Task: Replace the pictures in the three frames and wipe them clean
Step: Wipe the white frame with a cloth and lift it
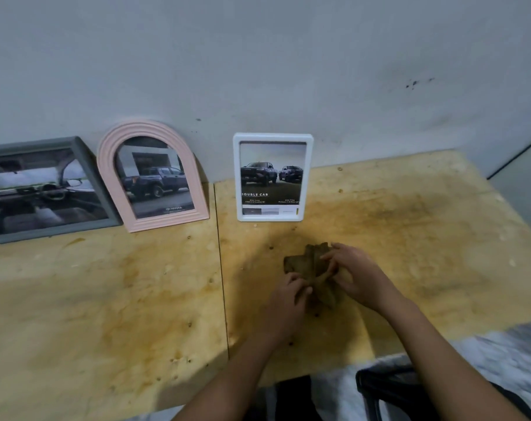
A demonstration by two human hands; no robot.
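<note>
Three frames lean against the wall at the back of the plywood table (106,299). A grey rectangular frame (85,165) at far left shows a car interior. A pink arched frame (106,159) beside it shows a pickup truck. A white frame (309,177) near the middle shows two trucks. In front of the white frame a crumpled brown cloth (306,262) lies on the table. My left hand (288,299) pinches its near edge and my right hand (355,275) grips its right side.
The grey wall (288,71) stands right behind the frames. A seam (221,268) runs between two plywood boards. Below the table's near edge at right are a dark chair part (379,387) and a mottled floor (501,354).
</note>
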